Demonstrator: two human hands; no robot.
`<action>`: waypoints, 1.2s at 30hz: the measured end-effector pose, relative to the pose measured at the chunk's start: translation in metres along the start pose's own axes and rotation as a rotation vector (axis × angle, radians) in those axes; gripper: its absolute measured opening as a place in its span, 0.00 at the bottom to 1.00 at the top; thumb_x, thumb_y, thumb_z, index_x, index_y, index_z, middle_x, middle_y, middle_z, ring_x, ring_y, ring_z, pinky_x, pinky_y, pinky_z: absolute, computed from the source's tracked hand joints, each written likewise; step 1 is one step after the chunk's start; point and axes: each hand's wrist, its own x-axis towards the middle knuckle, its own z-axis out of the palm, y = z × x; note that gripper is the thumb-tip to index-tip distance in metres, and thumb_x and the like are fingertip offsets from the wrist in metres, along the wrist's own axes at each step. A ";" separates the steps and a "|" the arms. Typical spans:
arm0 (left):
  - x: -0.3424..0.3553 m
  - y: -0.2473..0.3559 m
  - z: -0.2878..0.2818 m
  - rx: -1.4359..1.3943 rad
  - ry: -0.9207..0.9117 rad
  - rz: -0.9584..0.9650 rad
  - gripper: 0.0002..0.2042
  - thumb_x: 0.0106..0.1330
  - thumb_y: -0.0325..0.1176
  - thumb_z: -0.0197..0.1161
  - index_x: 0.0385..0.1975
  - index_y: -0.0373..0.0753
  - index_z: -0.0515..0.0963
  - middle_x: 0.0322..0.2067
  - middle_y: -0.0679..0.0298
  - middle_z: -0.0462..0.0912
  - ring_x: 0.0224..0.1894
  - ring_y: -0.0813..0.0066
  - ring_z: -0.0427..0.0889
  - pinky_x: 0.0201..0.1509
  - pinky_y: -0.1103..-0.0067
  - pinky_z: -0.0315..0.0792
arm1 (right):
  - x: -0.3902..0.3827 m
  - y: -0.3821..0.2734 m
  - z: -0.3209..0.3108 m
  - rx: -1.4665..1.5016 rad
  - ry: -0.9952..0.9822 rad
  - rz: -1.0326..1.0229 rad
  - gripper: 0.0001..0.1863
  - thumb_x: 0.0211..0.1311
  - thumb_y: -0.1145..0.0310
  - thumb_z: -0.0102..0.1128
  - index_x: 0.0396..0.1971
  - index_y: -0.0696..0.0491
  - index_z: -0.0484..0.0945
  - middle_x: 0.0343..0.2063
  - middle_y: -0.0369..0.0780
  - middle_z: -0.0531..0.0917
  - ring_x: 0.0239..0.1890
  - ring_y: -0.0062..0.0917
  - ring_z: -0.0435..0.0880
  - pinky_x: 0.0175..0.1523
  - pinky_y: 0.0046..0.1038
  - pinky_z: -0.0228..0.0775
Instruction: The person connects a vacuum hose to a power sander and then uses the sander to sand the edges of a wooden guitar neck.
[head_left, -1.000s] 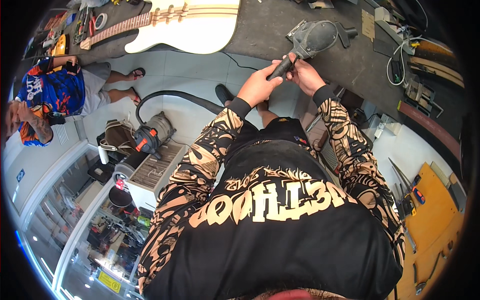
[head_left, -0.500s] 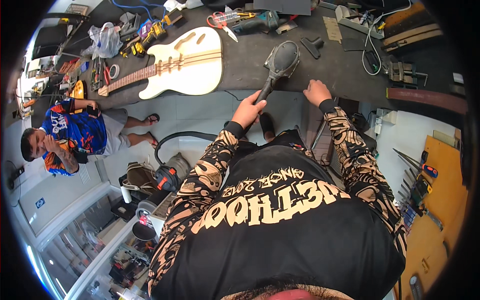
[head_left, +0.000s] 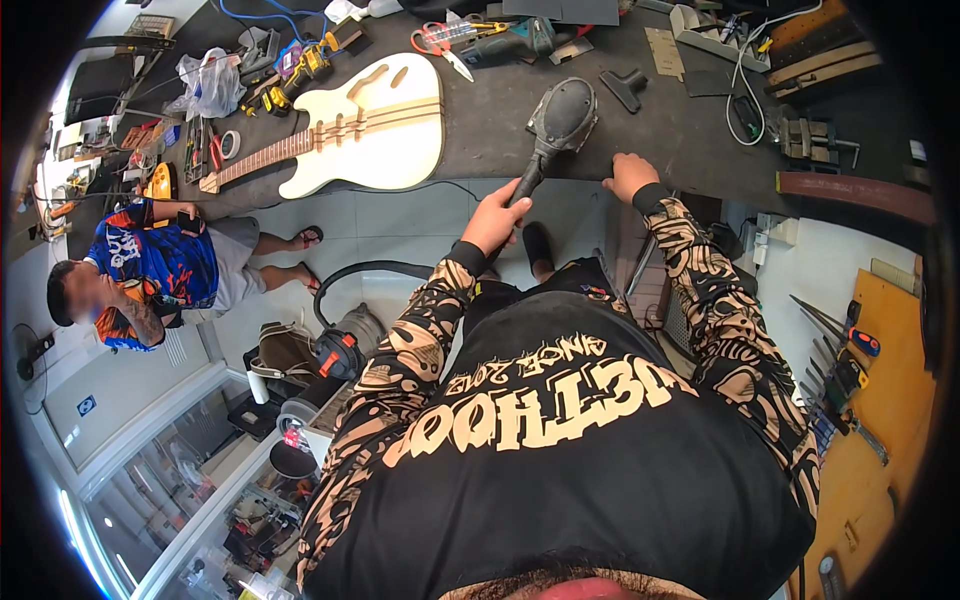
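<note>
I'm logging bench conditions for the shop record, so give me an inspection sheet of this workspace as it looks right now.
Surface: dark grey workbench, crowded toward its far edge.
Job's things: grey power sander with a dark handle resting on the bench; unfinished cream guitar body with wooden neck lying flat to its left.
Clutter: red-handled scissors, teal power drill, clear plastic bag, black nozzle piece.
Grippers: left hand grips the sander handle; right hand rests on the bench edge.
Cables: black hose curving down to a vacuum on the floor; white cable on the bench.
Surroundings: seated person in a blue patterned shirt; screwdrivers racked on an orange board.
</note>
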 end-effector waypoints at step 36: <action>-0.001 0.000 0.000 -0.003 0.010 -0.003 0.30 0.84 0.39 0.64 0.84 0.48 0.68 0.30 0.68 0.78 0.19 0.81 0.75 0.21 0.78 0.70 | 0.006 -0.006 -0.006 -0.048 -0.056 0.026 0.28 0.68 0.51 0.80 0.57 0.57 0.88 0.58 0.52 0.89 0.61 0.50 0.89 0.64 0.49 0.84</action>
